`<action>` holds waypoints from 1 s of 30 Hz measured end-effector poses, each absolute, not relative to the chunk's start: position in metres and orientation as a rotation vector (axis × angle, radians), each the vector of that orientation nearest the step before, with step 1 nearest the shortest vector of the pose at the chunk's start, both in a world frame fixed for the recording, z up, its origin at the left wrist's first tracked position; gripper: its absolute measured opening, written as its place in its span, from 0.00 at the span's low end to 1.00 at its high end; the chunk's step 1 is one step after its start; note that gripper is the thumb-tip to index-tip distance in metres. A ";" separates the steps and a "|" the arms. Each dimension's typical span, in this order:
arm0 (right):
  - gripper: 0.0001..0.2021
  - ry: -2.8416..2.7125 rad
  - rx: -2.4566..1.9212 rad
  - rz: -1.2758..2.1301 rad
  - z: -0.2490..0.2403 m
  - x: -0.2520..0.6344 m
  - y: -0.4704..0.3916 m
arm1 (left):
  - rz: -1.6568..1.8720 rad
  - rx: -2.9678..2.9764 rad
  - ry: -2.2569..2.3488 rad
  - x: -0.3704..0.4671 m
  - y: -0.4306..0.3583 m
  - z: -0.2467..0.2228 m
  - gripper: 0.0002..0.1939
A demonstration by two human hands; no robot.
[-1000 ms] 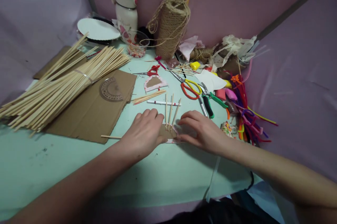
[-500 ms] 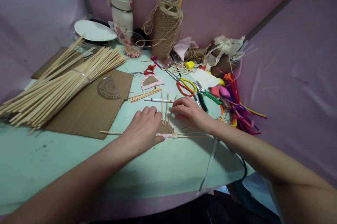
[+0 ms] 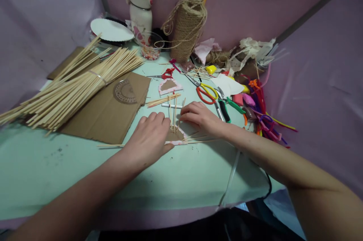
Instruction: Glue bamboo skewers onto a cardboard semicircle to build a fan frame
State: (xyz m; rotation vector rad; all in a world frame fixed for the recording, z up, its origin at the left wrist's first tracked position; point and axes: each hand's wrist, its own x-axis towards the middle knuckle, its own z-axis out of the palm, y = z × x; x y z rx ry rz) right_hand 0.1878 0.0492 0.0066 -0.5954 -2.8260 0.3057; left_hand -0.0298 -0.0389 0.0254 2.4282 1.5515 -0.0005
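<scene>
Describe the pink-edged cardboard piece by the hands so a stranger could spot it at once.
On the pale green table, look between the left hand and the right hand. There, partly covered by the left hand, lies a small pink-edged cardboard piece. Thin sticks jut from it, unlike the similar piece farther back.

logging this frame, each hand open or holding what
Left hand: curled over the small cardboard, grip hidden.
Right hand: curled at a stick, pinch can't be told.
</scene>
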 end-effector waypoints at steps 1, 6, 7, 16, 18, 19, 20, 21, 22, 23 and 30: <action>0.10 -2.833 -0.585 0.311 0.007 0.186 0.051 | 0.000 2.422 1.557 -0.031 -0.039 0.025 0.16; 0.09 -2.820 -0.527 0.385 0.011 0.181 0.054 | -0.045 2.375 1.587 -0.030 -0.037 0.024 0.17; 0.09 -2.811 -0.528 0.412 0.012 0.180 0.054 | -0.056 2.368 1.590 -0.029 -0.036 0.025 0.17; 0.07 -2.811 -0.600 0.543 0.013 0.173 0.057 | -0.098 2.366 1.593 -0.027 -0.035 0.025 0.18; 0.06 -2.819 -0.614 0.552 0.013 0.172 0.058 | -0.102 2.365 1.595 -0.026 -0.035 0.024 0.17; 0.06 -2.823 -0.621 0.557 0.012 0.172 0.059 | -0.102 2.365 1.594 -0.026 -0.035 0.024 0.17; 0.06 -2.826 -0.627 0.562 0.012 0.171 0.059 | -0.101 2.367 1.590 -0.026 -0.035 0.023 0.17; 0.06 -2.827 -0.633 0.566 0.012 0.171 0.059 | -0.101 2.369 1.585 -0.025 -0.035 0.023 0.17; 0.06 -2.827 -0.637 0.570 0.013 0.171 0.059 | -0.101 2.371 1.581 -0.025 -0.035 0.023 0.17; 0.06 -2.828 -0.640 0.573 0.013 0.171 0.059 | -0.100 2.376 1.576 -0.025 -0.035 0.022 0.17; 0.06 -2.846 -0.657 0.562 0.014 0.171 0.059 | -0.080 2.409 1.582 -0.024 -0.036 0.021 0.17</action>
